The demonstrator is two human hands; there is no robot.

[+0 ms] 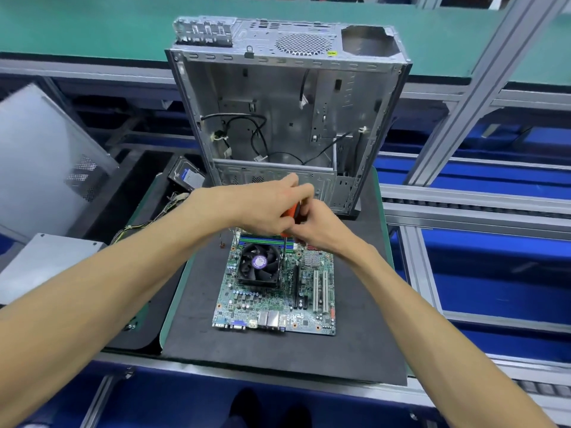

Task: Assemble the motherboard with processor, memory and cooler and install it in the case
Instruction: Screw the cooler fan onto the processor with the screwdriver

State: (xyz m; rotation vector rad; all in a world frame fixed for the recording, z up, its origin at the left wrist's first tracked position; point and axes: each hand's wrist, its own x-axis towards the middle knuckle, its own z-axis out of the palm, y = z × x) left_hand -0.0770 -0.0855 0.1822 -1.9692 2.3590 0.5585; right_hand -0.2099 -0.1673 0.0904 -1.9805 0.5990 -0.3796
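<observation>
Head view: both hands, left hand [272, 205] and right hand [318, 230], hold an orange screwdriver [290, 216] over the fan [259, 267] on the motherboard [278, 291].

One motherboard [275, 291], one cooler [259, 267], one case [287, 118], one screwdriver [290, 216], perhaps one hard drive [187, 178].

Both bare forearms reach forward from the lower corners and meet near the middle of the view. The left hand [265, 208] lies on top, knuckles up, its fingers curled in a grip on an orange-handled screwdriver [291, 215]. The right hand [313, 225] sits just beneath and touching it, fingers curled around the same tool lower down.
</observation>
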